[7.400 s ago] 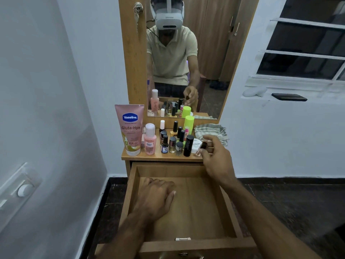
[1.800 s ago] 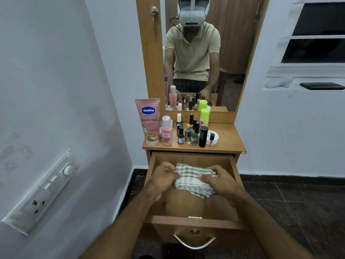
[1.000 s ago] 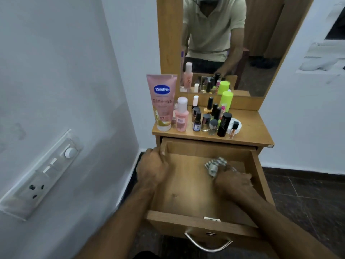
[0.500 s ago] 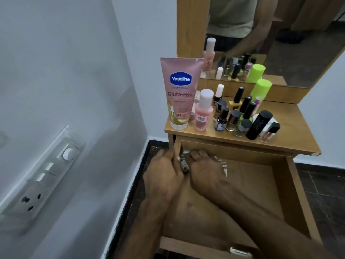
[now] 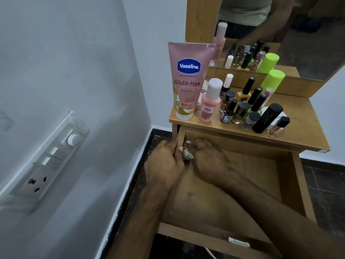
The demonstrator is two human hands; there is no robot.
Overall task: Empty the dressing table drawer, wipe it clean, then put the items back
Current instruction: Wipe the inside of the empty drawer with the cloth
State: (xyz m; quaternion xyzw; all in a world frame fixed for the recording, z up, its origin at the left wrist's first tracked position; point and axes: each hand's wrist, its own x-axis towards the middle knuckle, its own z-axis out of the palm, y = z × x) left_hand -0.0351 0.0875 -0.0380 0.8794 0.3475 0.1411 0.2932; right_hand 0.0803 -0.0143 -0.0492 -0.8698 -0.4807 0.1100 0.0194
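Observation:
The wooden drawer (image 5: 291,186) stands pulled out, with only my hands and the cloth inside it. My right hand (image 5: 210,163) presses a checked cloth (image 5: 187,154) into the drawer's back left corner; most of the cloth is hidden under the hand. My left hand (image 5: 164,165) grips the drawer's left wall beside that corner. On the table top (image 5: 302,126) stand a pink Vaseline tube (image 5: 188,79), a pink bottle (image 5: 210,101), several nail polish bottles (image 5: 240,109), a black tube (image 5: 267,117) and a lime-capped can (image 5: 272,79).
A mirror (image 5: 280,30) rises behind the table top and reflects a person's torso and arm. A switch and socket panel (image 5: 48,161) sits on the left wall. Dark tiled floor (image 5: 324,184) lies on both sides of the drawer.
My right hand carried the cloth from the drawer's middle right to its back left corner, and my left hand went to the left wall. The view has closed in and tilted down.

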